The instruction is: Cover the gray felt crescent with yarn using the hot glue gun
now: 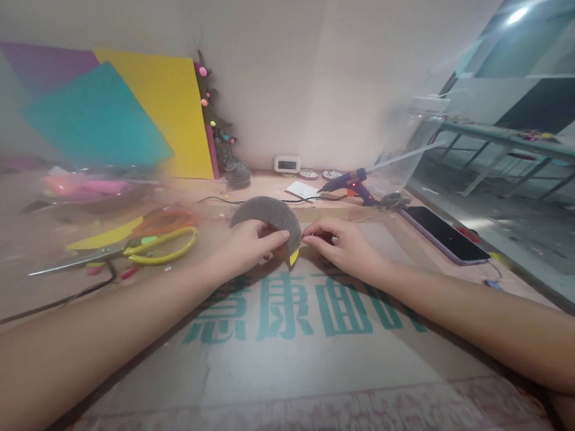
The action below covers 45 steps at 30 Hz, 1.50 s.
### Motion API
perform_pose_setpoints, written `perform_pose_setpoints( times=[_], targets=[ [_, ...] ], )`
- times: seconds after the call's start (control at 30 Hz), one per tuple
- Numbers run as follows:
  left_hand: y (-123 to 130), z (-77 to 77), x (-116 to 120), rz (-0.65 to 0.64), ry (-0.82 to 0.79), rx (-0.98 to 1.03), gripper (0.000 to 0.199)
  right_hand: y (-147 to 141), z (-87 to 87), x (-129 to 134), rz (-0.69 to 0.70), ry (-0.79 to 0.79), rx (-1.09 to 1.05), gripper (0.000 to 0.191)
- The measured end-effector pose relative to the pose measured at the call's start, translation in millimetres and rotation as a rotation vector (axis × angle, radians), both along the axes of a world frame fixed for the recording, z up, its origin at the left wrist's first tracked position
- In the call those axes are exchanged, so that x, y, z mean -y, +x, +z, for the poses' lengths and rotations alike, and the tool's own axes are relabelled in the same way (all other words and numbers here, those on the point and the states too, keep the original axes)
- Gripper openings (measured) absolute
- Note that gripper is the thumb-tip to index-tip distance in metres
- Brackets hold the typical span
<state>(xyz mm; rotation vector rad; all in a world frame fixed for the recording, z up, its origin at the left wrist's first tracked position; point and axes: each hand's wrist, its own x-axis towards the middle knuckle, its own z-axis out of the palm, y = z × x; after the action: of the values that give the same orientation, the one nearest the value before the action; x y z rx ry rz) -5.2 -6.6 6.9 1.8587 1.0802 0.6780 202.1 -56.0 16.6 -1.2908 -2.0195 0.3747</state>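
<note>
A dark grey crescent-shaped piece (270, 211) with fine ridges and a bit of yellow at its lower tip is held in my left hand (255, 246), thumb on its face and the other fingers behind it. Just right of that tip, my right hand (337, 241) has thumb and index finger pinched together; whatever lies between them is too small to make out. Both hands are above a sheet with large green characters (284, 305).
Yellow-handled scissors (163, 246) and coloured scraps lie on the left. Behind the hands are a blue glue gun (347, 183), a small white clock (287, 164) and a dark pot (237, 173). A phone (446, 235) lies on the right near the table's edge.
</note>
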Motion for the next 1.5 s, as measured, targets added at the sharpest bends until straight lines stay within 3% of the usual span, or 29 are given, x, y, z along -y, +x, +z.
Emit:
perform_pose_setpoints(
  times=[0.4,0.63,0.73,0.97,1.2,1.5],
  targets=[
    [-0.4,-1.0,0.8,-0.038,-0.013,-0.014,0.041,3.3,1.6,0.3,0.107,-0.020,-0.040,0.019],
    [0.7,6.1,10.8,-0.094,0.048,-0.047,0.042,0.7,5.2,1.9,0.086,-0.250,-0.218,0.024],
    [1.5,6.2,11.8,-0.124,0.149,-0.071,0.043,-1.7,6.2,2.7,0.076,-0.328,-0.260,0.028],
    [3.4,0.3,19.2,-0.103,0.247,0.191,0.024,-3.4,8.6,5.1,-0.021,-0.277,-0.350,0.033],
    [2.3,7.6,36.7,-0.231,0.188,0.089,0.067,-4.7,9.8,7.1,0.009,-0.242,-0.308,0.031],
    [2.2,0.4,33.2,-0.229,0.342,0.048,0.058,-3.9,7.7,6.4,0.080,-0.372,-0.376,0.030]
  ],
)
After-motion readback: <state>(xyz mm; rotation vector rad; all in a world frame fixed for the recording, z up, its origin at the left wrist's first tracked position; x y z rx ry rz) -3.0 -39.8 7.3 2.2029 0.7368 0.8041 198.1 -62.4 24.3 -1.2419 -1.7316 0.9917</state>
